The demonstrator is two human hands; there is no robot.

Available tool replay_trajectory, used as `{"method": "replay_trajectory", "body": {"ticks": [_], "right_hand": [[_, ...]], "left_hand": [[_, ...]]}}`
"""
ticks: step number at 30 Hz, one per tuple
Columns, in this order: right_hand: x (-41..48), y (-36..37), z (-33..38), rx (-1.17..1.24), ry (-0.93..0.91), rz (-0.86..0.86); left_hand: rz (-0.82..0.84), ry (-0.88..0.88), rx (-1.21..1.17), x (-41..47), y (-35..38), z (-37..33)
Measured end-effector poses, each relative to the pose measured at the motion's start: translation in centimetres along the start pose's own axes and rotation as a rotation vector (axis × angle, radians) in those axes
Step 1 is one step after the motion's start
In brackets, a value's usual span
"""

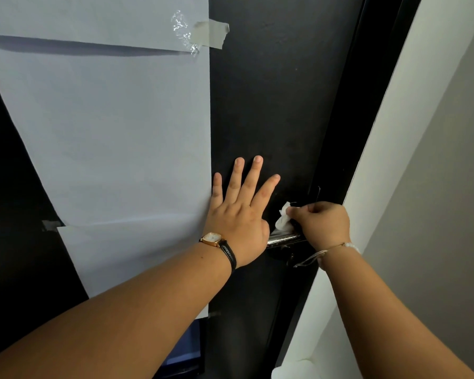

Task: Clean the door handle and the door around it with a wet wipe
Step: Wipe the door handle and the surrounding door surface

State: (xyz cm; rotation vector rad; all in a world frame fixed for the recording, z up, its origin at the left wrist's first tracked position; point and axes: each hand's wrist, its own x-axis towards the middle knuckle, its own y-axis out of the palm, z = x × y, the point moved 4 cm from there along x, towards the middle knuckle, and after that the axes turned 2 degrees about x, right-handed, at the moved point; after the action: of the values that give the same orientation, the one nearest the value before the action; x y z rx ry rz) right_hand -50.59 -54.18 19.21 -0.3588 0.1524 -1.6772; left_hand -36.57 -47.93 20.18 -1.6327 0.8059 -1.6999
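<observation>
Handle (283, 238) getting wiped: R hand (322, 224) pinches wet wipe (283, 218) on it, L hand (237, 212) flat, fingers spread, prob steadying door (271, 105).

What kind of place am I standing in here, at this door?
Probably an indoor doorway in a home or office; which one is unclear. A black door with a metal lever handle sits in a dark frame beside a pale painted wall, and paper sheets are taped over the door's panel.
</observation>
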Motion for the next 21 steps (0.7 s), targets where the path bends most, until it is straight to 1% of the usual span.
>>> {"method": "replay_trajectory", "body": {"ticks": [2, 4, 5, 7, 8, 10, 11, 13, 14, 15, 17, 18, 19, 20, 21], "right_hand": [[-0.4, -0.2, -0.8, 0.236, 0.175, -0.001], [-0.6, 0.0, -1.4, 0.498, 0.389, 0.058], [-0.9, 0.1, -1.5, 0.617, 0.463, 0.095], [-1.0, 0.5, -1.4, 0.747, 0.526, 0.158], [-0.8, 0.7, -1.6, 0.765, 0.537, 0.150], [-0.7, 0.9, -1.7, 0.698, 0.538, 0.104], [-0.4, 0.9, -1.7, 0.567, 0.489, 0.061], [0.1, 0.2, -0.7, 0.178, 0.297, -0.024], [0.2, 0.0, -0.1, 0.027, 0.199, -0.040], [-0.1, 0.0, 0.6, -0.049, 0.144, -0.013], [-0.5, 0.1, 1.0, -0.078, 0.110, 0.031], [-0.3, 0.1, 0.8, -0.102, 0.085, 0.017], [-0.4, 0.0, 0.4, -0.052, 0.097, -0.010], [-0.5, -0.1, -0.2, 0.059, 0.142, -0.037], [-0.7, -0.1, -0.9, 0.193, 0.234, -0.052]], "left_hand": [[0.010, -0.006, 0.004, 0.0, 0.0, 0.0], [0.018, -0.008, 0.020, 0.0, -0.1, -0.1], [0.023, -0.005, 0.028, -0.1, -0.1, -0.2], [0.030, -0.008, 0.041, -0.1, -0.1, -0.2], [0.034, -0.011, 0.046, -0.1, -0.1, -0.2], [0.039, -0.015, 0.053, -0.1, -0.2, -0.2], [0.040, -0.016, 0.054, -0.1, -0.2, -0.2], [0.043, -0.017, 0.054, -0.1, -0.2, -0.3], [0.045, -0.014, 0.052, -0.1, -0.2, -0.3], [0.046, -0.012, 0.051, -0.1, -0.2, -0.3], [0.045, -0.017, 0.053, -0.1, -0.2, -0.2], [0.047, -0.019, 0.053, -0.1, -0.2, -0.2], [0.050, -0.019, 0.052, -0.1, -0.3, -0.2], [0.050, -0.020, 0.050, -0.1, -0.3, -0.2], [0.045, -0.021, 0.047, -0.1, -0.2, -0.1]]}}
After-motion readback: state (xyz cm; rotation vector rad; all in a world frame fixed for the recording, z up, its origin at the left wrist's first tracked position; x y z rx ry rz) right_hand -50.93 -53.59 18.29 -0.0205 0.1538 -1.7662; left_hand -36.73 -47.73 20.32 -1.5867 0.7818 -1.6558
